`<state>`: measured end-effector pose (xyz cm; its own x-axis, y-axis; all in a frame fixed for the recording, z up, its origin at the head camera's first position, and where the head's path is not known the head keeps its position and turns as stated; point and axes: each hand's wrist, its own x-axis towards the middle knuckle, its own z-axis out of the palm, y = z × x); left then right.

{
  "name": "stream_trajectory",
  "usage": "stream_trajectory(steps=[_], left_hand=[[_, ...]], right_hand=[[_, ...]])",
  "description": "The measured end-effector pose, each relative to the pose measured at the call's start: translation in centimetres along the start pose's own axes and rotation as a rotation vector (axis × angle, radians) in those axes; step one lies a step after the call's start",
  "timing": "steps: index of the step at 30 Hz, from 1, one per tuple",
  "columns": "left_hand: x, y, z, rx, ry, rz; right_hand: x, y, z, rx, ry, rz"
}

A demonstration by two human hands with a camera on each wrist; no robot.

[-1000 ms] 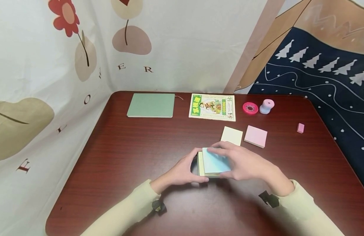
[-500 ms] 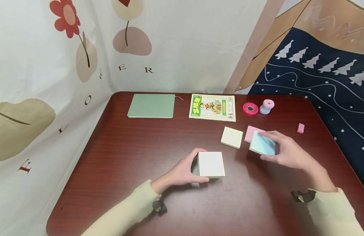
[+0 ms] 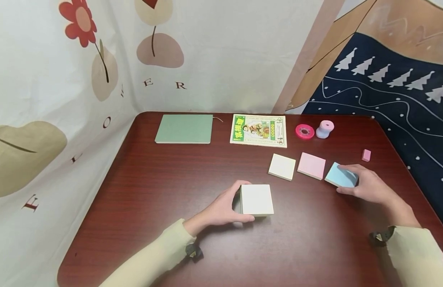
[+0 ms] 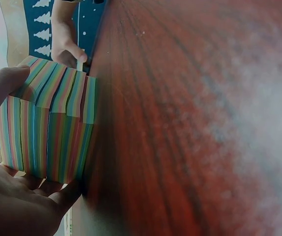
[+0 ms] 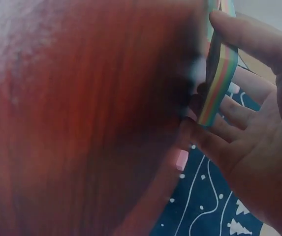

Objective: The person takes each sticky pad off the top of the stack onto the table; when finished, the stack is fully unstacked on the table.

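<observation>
My left hand (image 3: 225,205) grips a tall stack of sticky note pads (image 3: 257,199), thumb on the near side and fingers behind. Seen from the left wrist, the stack (image 4: 47,123) has many coloured layers, and its top is white in the head view. Off to the right, my right hand (image 3: 372,185) pinches a blue-topped sticky note pad (image 3: 340,175) by its edges, low over the table. The right wrist view shows striped layers along the edge of this pad (image 5: 219,83). Left of it lie a pink sticky note pad (image 3: 311,165) and a pale yellow one (image 3: 282,167).
Along the back of the table (image 3: 153,175) are a green notebook (image 3: 184,128), a printed booklet (image 3: 258,130), a red tape ring (image 3: 305,132) and a pink-and-blue spool (image 3: 325,129). A small pink eraser-like block (image 3: 366,155) lies near the right edge.
My right hand has lifted the blue-topped pad off the stack and carried it right, past the yellow and pink pads. My left hand has stayed on the stack.
</observation>
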<state>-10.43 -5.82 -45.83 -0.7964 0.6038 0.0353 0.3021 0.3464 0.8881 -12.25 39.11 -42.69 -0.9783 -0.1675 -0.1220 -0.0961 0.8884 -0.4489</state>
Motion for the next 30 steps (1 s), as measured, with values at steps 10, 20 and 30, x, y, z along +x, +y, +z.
stream_trajectory(steps=[10,20,30], left_hand=[[0.1,-0.1,0.1,-0.003,0.002,0.002],[0.1,-0.1,0.0,0.009,0.005,0.001],[0.1,-0.1,0.1,0.005,0.005,0.002]], right_hand=[[0.6,-0.1,0.5,-0.031,-0.031,-0.025],[0.8,-0.2,0.6,-0.058,-0.06,-0.012],[0.1,-4.9,-0.6,-0.096,0.103,-0.097]])
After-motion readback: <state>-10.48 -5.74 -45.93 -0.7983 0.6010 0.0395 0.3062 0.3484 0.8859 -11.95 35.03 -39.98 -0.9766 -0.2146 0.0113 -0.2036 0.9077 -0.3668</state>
